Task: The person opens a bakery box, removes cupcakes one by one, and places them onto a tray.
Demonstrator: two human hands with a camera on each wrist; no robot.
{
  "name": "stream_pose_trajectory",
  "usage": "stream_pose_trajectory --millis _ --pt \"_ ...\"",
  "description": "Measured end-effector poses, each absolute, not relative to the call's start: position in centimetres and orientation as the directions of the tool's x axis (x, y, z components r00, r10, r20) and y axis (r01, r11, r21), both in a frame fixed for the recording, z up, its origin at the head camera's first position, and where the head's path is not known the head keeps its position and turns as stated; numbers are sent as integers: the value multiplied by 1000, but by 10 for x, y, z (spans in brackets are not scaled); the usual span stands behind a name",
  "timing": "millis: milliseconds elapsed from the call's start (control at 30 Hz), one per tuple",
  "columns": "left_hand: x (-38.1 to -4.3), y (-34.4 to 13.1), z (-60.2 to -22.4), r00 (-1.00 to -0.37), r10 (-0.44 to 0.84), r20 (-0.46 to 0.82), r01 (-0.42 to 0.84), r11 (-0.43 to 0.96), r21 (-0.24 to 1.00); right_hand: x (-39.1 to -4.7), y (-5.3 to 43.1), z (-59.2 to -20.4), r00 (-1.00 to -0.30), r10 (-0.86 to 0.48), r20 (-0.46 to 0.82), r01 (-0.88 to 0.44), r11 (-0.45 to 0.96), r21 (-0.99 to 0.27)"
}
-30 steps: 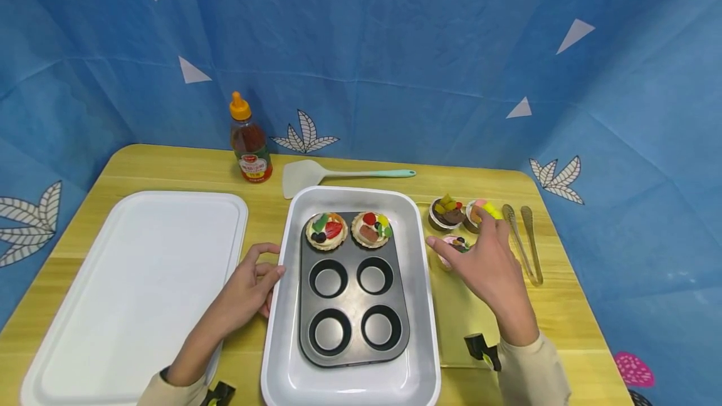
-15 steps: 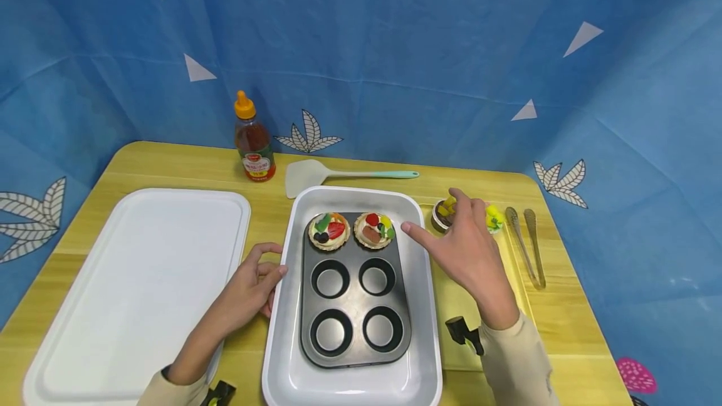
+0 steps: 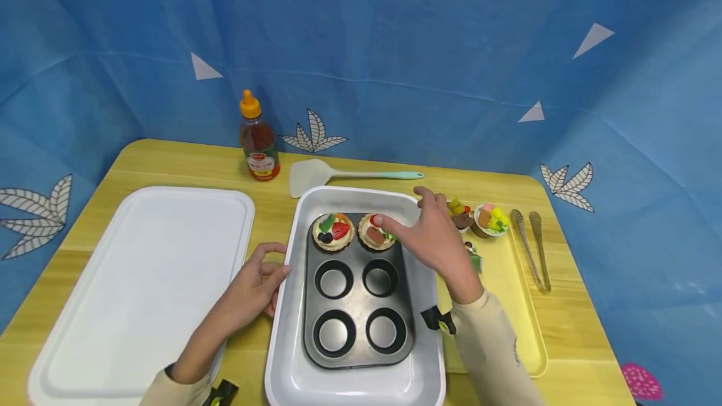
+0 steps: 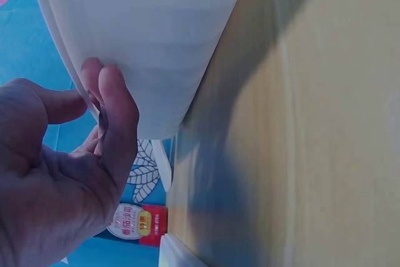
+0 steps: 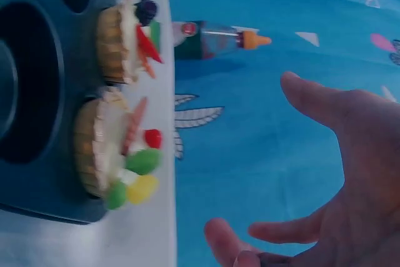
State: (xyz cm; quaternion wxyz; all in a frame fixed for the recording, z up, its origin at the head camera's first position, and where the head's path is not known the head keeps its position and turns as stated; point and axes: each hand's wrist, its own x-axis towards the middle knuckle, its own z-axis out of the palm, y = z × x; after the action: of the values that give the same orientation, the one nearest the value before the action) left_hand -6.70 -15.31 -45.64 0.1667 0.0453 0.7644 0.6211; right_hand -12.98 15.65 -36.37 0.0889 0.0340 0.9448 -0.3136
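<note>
My left hand (image 3: pixel 248 293) pinches the left rim of a deep white pan (image 3: pixel 425 374), thumb at the edge and fingers against the outer wall (image 4: pixel 162 29). Inside the pan lies a dark six-cup muffin tin (image 3: pixel 358 306). Fruit-topped tarts fill its two far cups: the left tart (image 3: pixel 333 237) and the right tart (image 3: pixel 369 240). Above the right one hovers my right hand (image 3: pixel 431 237), thumb and fingers spread. In the right wrist view nothing lies between the fingers, and the right tart (image 5: pixel 100 148) stands apart from them.
Right of the pan, a yellow tray (image 3: pixel 507 306) bears a chocolate cupcake (image 3: pixel 462 221), a yellow-topped cupcake (image 3: pixel 489 221) and another partly hidden by my right arm. Tongs (image 3: pixel 536 249) lie beyond. A white tray (image 3: pixel 146 281), spatula (image 3: pixel 355 174) and sauce bottle (image 3: pixel 261 149) surround the pan.
My right hand has moved left, from over the cupcakes on the yellow tray to over the right tart. The left hand has stayed at the pan's rim.
</note>
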Motion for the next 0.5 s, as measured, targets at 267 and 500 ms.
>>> stream_pose_trajectory --millis 267,500 --pt "-69 -155 -455 -937 284 -201 -131 246 960 -140 148 -387 -956 -42 -289 142 797 -587" --pt "-70 -156 -456 -932 294 -212 -144 235 961 -143 141 -399 -952 -54 -300 131 817 -562"
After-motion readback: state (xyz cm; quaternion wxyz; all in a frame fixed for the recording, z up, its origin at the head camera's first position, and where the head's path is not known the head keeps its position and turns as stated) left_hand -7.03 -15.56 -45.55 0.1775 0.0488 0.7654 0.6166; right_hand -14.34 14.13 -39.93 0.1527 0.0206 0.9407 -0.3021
